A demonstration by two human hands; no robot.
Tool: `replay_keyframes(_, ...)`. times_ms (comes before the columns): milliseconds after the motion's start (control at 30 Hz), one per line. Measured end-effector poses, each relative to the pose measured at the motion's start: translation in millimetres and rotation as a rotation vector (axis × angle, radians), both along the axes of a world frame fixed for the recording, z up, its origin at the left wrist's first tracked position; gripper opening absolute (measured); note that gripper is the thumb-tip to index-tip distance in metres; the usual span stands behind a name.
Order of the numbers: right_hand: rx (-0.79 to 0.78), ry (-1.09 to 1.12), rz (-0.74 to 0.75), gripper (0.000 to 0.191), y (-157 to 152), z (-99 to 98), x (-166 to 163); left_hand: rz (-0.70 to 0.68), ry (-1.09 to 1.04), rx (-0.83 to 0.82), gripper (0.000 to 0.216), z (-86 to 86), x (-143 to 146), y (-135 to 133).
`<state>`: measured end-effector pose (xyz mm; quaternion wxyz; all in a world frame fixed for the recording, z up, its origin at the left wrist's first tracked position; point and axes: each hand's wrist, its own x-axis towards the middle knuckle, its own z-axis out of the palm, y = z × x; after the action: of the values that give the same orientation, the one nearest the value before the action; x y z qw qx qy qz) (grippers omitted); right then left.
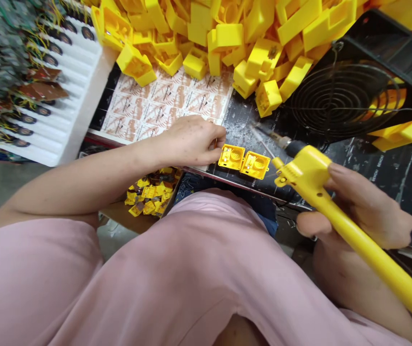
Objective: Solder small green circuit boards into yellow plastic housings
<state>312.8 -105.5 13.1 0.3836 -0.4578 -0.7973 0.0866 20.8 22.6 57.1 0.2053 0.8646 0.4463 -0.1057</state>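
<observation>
Yellow housings [231, 157] on scuffed black bench [242, 130]; grey floor [65, 187] below.

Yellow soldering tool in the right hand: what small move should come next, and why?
Probably swing the yellow soldering tool so its metal tip comes over the right-hand open housing: the tip points past it toward the far side of the bench, and the left hand is beside the other housing, leaving the approach open.

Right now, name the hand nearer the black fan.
Right. The right hand, holding the yellow tool, is below the black fan in the picture; the left hand is farther left, beside two yellow cases.
</observation>
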Motion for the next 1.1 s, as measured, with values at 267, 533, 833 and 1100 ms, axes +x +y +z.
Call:
replay_keyframes(267,0.093,-0.137,0.137,0.026,30.4,-2.3,-26.2,-0.071,-0.1,0.007,0.047,10.3,-49.9,5.6)
replay_keyframes(533,0.051,-0.083,0.156,0.042,54.9,-45.4,-62.3,-0.276,-0.157,0.286,0.032,-4.2,-45.1,0.0)
replay_keyframes(833,0.055,-0.083,0.12,0.053,47.4,-38.1,-67.2,-0.326,-0.041,0.32,0.043,-3.3,-34.5,-4.3)
replay_keyframes(1100,0.104,-0.026,0.043,0.044,48.6,-56.1,-77.6,-0.353,0.01,0.202,0.028,2.7,-34.4,-2.1)
